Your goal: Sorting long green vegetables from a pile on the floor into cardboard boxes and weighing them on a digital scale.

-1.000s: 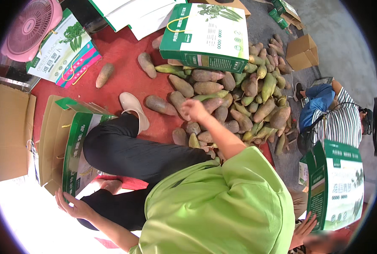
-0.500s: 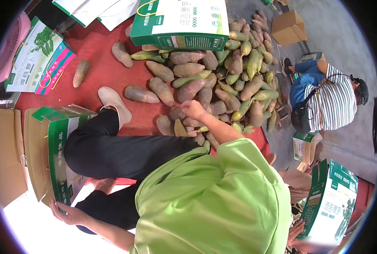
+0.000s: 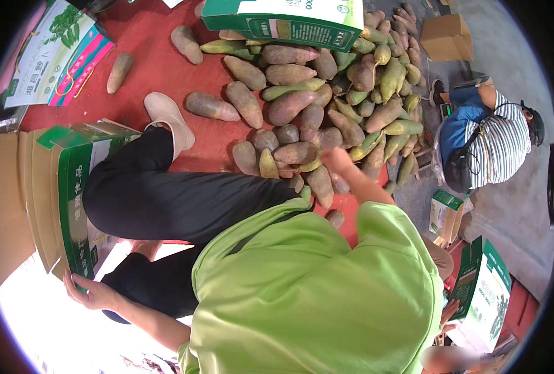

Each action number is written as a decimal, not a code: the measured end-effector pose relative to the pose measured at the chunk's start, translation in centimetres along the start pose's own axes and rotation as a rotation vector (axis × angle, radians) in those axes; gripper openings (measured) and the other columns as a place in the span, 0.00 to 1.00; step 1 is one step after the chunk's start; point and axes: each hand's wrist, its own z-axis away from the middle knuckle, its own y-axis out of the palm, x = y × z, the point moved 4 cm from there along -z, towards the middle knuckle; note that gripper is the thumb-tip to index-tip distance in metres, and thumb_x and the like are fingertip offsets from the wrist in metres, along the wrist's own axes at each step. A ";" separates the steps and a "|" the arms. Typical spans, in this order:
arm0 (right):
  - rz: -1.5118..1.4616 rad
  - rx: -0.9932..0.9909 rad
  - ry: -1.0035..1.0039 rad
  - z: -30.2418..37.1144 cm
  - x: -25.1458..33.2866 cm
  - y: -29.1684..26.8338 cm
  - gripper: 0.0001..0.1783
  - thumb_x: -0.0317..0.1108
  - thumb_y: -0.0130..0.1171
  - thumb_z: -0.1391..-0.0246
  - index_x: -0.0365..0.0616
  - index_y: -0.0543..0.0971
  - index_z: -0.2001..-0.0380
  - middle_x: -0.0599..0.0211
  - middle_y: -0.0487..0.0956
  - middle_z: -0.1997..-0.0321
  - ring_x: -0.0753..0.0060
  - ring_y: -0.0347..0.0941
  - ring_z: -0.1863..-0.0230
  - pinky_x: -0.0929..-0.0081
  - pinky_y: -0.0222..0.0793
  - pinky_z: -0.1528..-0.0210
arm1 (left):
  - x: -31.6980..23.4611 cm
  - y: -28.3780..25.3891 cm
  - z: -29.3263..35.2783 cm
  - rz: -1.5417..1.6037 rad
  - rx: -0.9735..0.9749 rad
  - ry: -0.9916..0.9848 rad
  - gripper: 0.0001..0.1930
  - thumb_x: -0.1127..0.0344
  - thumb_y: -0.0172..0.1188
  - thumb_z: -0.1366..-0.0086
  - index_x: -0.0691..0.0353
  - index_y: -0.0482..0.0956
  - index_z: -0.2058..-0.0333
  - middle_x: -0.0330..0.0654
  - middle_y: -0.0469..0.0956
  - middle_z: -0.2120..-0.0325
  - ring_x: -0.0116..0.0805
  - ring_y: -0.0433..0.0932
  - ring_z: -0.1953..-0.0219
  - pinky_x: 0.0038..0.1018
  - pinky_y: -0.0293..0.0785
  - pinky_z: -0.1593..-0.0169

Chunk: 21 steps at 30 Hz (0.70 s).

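Observation:
A large heap of green and purplish-brown radishes (image 3: 292, 107) lies on the red floor covering before me. My right hand (image 3: 339, 161) is over the near right side of the heap, smeared by motion. Whether its fingers are apart or closed does not show. At the lower left, my left hand (image 3: 91, 294) holds the near edge of an open green-and-white carton (image 3: 76, 209), its fingers and thumb at the corner. The carton stands beside my bent leg with its flaps spread, and its inside is mostly hidden.
Another green-and-white carton (image 3: 283, 25) stands behind the heap. A plain brown box (image 3: 447, 37) is at the far right, near a crouching person in a striped shirt (image 3: 500, 146). At the lower right, another person's hand (image 3: 449, 311) touches a carton (image 3: 485, 299).
My right hand has moved right across the heap. My left hand remains at the carton's edge. The whole view has shifted slightly.

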 end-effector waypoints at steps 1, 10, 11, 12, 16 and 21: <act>0.226 0.057 -0.002 1.6 3.0 0.5 0.07 0.35 0.59 0.54 0.48 0.82 0.71 0.58 0.81 0.70 0.56 0.79 0.65 0.61 0.74 0.61 | 0.0 0.1 0.1 0.015 0.006 -0.030 0.08 0.75 0.54 0.35 0.68 0.79 0.59 0.47 0.78 0.60 0.39 0.76 0.55 0.32 0.74 0.51; 0.455 0.391 -0.171 -0.2 10.1 7.8 0.12 0.37 0.54 0.49 0.46 0.81 0.64 0.55 0.81 0.61 0.55 0.79 0.60 0.60 0.75 0.59 | 0.5 -1.5 0.1 -0.017 -0.015 -0.009 0.09 0.78 0.55 0.36 0.69 0.78 0.58 0.47 0.78 0.60 0.41 0.75 0.53 0.33 0.72 0.50; 0.479 0.378 -0.168 -0.4 8.7 8.8 0.12 0.37 0.53 0.50 0.46 0.82 0.66 0.56 0.82 0.61 0.56 0.80 0.60 0.60 0.75 0.59 | -0.1 -0.5 0.2 0.039 -0.030 -0.027 0.10 0.79 0.55 0.37 0.68 0.77 0.58 0.47 0.78 0.59 0.42 0.75 0.53 0.34 0.72 0.49; 0.506 0.395 -0.087 -0.6 9.1 8.3 0.12 0.36 0.54 0.51 0.47 0.82 0.65 0.58 0.82 0.61 0.56 0.80 0.59 0.60 0.76 0.59 | 0.4 -0.3 0.4 0.059 -0.042 -0.035 0.10 0.81 0.55 0.39 0.68 0.78 0.59 0.46 0.78 0.60 0.42 0.75 0.53 0.34 0.71 0.49; 0.572 0.408 -0.109 -0.8 7.3 6.8 0.12 0.38 0.54 0.52 0.48 0.82 0.67 0.56 0.81 0.60 0.52 0.78 0.59 0.57 0.75 0.58 | -0.8 -0.3 -0.4 0.040 -0.030 -0.074 0.11 0.82 0.56 0.43 0.67 0.78 0.61 0.47 0.78 0.61 0.44 0.75 0.53 0.36 0.69 0.46; 0.480 0.331 -0.142 0.4 8.9 -0.4 0.17 0.45 0.51 0.48 0.45 0.80 0.66 0.51 0.80 0.63 0.46 0.76 0.59 0.53 0.71 0.55 | -1.7 -0.6 -1.3 0.013 0.074 -0.131 0.17 0.79 0.58 0.46 0.64 0.78 0.55 0.45 0.76 0.57 0.46 0.70 0.48 0.41 0.61 0.41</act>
